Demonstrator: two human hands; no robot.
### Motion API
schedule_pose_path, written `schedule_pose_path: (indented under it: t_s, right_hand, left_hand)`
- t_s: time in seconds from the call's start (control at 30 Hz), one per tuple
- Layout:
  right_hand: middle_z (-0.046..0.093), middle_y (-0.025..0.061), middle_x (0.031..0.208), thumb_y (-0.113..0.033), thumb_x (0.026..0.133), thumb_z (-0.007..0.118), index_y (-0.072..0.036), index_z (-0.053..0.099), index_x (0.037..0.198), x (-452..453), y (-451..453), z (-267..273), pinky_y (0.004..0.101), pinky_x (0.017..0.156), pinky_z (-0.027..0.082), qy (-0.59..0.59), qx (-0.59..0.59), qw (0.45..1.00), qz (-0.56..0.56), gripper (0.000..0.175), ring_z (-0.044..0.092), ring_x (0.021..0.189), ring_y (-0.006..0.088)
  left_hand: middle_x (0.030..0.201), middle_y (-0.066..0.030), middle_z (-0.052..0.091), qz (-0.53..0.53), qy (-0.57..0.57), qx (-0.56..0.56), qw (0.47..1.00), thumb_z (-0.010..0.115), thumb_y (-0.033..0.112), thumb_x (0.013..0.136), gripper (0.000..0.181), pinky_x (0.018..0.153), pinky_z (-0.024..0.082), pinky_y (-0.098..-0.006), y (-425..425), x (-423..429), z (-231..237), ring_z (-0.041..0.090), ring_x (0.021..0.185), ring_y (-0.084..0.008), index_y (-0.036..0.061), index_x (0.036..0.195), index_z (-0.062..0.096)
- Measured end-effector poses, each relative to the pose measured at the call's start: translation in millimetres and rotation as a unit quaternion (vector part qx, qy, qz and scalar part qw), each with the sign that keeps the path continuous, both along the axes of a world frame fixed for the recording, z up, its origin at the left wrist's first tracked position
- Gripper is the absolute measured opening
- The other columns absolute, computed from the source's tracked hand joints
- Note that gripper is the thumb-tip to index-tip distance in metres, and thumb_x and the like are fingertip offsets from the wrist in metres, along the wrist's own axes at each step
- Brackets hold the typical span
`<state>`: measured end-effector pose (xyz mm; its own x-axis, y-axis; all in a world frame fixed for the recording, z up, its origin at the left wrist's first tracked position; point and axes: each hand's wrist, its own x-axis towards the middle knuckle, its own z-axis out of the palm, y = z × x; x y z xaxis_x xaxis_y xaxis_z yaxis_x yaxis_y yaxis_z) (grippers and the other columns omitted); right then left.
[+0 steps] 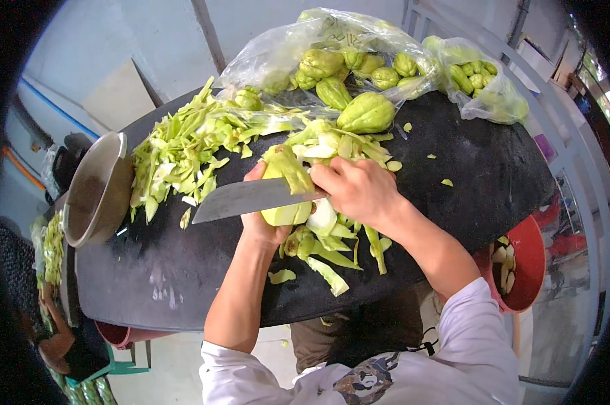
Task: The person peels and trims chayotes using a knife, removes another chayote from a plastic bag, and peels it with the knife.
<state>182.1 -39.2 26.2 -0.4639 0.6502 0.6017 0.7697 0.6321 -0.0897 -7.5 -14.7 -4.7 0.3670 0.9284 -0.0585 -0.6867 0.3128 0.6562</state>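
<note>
A partly peeled chayote point(287, 213) rests in my left hand point(262, 230), its thumb against the far side of the fruit. My right hand point(358, 187) grips a broad-bladed kitchen knife point(239, 201), whose blade crosses the chayote and points left. A strip of green peel point(296, 174) stands over the blade, and where the edge meets the flesh is hidden. Beneath both hands lie loose chayote peelings point(333, 243) on the black tabletop point(173, 268). Just beyond my right hand sits a whole chayote point(367, 112).
Clear plastic bags point(264, 50) of chayotes line the table's far edge, a smaller bag point(492, 96) at right. Peelings point(183, 147) heap at left beside a grey basin point(100, 190). A red bucket point(528, 263) holding pale pieces stands below the right edge. Another person's arm point(56, 329) shows far left.
</note>
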Motion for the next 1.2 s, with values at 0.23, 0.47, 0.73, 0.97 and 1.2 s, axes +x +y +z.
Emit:
schedule_pose_path:
  t_s: [0.23,0.47,0.73,0.97,1.2]
  right_hand:
    - [0.065,0.016,0.075,-0.018,0.089,0.055,-0.012,0.053,0.1,22.6,30.0,-15.9,0.0464,0.056,0.055,-0.032,-0.025,0.994,-0.1,0.012,0.068,0.067,0.0366]
    - [0.064,0.0159,0.069,-0.021,0.091,0.054,-0.013,0.05,0.1,8.1,12.2,-8.1,0.0481,0.053,0.054,0.011,-0.017,1.0,-0.017,0.012,0.067,0.063,0.038]
    - [0.066,0.0237,0.074,-0.009,0.087,0.053,-0.008,0.048,0.102,29.7,43.9,-24.6,0.0547,0.062,0.053,0.039,-0.101,0.987,-0.123,0.017,0.066,0.074,0.0441]
    - [0.067,0.0231,0.077,-0.01,0.088,0.055,-0.005,0.049,0.106,26.5,38.4,-19.1,0.0553,0.066,0.052,0.054,-0.162,0.971,-0.168,0.019,0.066,0.076,0.0441]
    - [0.062,0.0163,0.072,-0.012,0.088,0.056,-0.007,0.049,0.096,6.3,22.4,-26.9,0.0465,0.052,0.053,0.035,0.002,0.997,-0.069,0.012,0.067,0.063,0.0362]
  left_hand:
    - [0.105,-0.0129,0.066,-0.038,-0.012,0.016,0.999,0.045,0.05,0.091,0.054,0.063,0.058,-0.0468,-2.9,-1.3,4.5,0.067,0.084,-0.0297,0.0098,0.125,0.054]
    - [0.106,-0.0145,0.066,0.039,-0.045,-0.02,0.998,0.043,0.048,0.093,0.055,0.082,0.055,-0.0385,-10.6,2.4,9.2,0.067,0.087,-0.029,0.0031,0.124,0.055]
    - [0.098,-0.0161,0.066,-0.028,-0.016,0.003,0.999,0.049,0.05,0.09,0.052,0.066,0.056,-0.0408,-7.5,-1.6,10.1,0.066,0.082,-0.0302,0.0049,0.114,0.061]
    - [0.109,-0.0104,0.062,0.051,-0.106,-0.083,0.99,0.044,0.049,0.097,0.046,0.074,0.048,-0.0392,5.4,-8.2,3.1,0.059,0.099,-0.0288,0.0098,0.116,0.06]
    - [0.116,-0.0093,0.061,0.134,-0.052,-0.106,0.984,0.045,0.056,0.096,0.05,0.085,0.051,-0.0454,-2.6,7.2,19.3,0.059,0.106,-0.0259,0.014,0.119,0.057]
